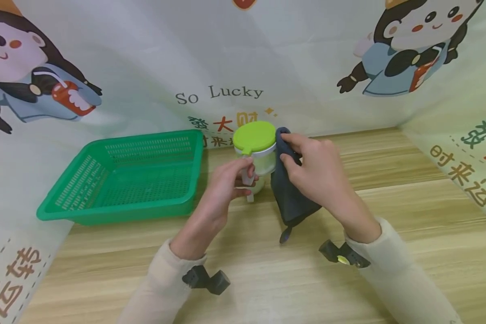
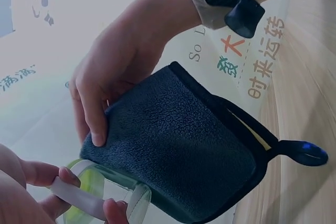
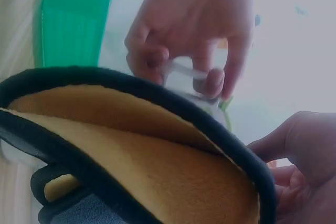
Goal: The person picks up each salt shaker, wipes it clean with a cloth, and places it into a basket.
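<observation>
A see-through jar (image 1: 264,164) with a lime-green lid (image 1: 254,136) stands at mid-table, near the back. My left hand (image 1: 220,186) grips its white handle (image 2: 79,199), fingers curled through it. Against the jar's right side, my right hand (image 1: 320,168) pinches a folded dark blue-grey cloth (image 1: 289,193) by its upper edge, thumb on the near face. The cloth hangs down and ends in a small loop (image 2: 302,152). Between its folds, the right wrist view shows a tan inner side (image 3: 152,166). Cloth and hand hide part of the jar.
A green plastic basket (image 1: 146,209) with slotted walls sits on the wood-grain table (image 1: 243,252) to the left. Behind stands a white printed backdrop (image 1: 154,54) with cartoon figures and lettering. Each sleeve carries a small black wrist camera (image 1: 206,280).
</observation>
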`<action>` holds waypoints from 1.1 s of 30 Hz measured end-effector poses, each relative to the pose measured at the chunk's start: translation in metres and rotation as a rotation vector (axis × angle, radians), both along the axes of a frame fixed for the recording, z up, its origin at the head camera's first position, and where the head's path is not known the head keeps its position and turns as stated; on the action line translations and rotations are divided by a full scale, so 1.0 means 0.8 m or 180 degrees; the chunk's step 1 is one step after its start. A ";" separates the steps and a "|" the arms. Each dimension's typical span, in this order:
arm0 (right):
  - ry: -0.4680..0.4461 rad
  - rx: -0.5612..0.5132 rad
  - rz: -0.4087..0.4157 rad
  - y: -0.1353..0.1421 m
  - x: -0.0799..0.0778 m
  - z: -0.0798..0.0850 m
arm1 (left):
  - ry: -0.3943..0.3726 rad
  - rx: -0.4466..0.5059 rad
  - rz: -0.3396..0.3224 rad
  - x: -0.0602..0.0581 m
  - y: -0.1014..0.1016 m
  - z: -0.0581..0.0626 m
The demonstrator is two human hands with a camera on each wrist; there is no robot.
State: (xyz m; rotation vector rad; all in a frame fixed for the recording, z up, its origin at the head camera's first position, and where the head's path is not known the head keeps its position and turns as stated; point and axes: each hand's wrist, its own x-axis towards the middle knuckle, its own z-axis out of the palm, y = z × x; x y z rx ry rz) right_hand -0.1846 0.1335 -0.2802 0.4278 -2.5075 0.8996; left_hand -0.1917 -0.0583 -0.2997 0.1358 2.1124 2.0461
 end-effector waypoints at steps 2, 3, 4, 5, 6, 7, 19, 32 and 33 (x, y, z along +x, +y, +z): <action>0.0008 -0.0016 0.0052 -0.004 0.003 -0.002 | -0.0010 -0.0013 0.0027 -0.001 -0.001 -0.001; 0.0005 -0.0031 0.0073 -0.006 0.003 -0.003 | -0.0016 -0.0013 0.0039 -0.001 -0.002 -0.001; -0.0003 -0.0043 0.0090 -0.006 0.004 -0.004 | -0.0016 -0.0015 0.0051 -0.002 -0.002 -0.002; -0.0002 -0.0061 0.0103 -0.006 0.003 -0.005 | -0.0017 -0.0016 0.0055 -0.002 -0.001 -0.002; -0.0013 -0.0086 0.0112 -0.005 0.003 -0.005 | -0.0018 -0.0012 0.0061 -0.002 -0.001 -0.002; -0.0029 -0.0111 0.0117 -0.004 0.002 -0.005 | -0.0020 -0.0012 0.0060 -0.002 0.000 -0.002; -0.0171 -0.0020 -0.0027 0.005 -0.005 -0.002 | -0.0056 -0.0036 0.0001 -0.002 0.002 -0.003; -0.0102 -0.0113 0.0097 0.001 -0.002 0.000 | -0.0025 -0.0015 0.0027 -0.001 0.001 -0.001; -0.0114 -0.0138 0.0100 0.003 -0.003 0.001 | -0.0029 -0.0014 0.0026 0.000 0.001 -0.001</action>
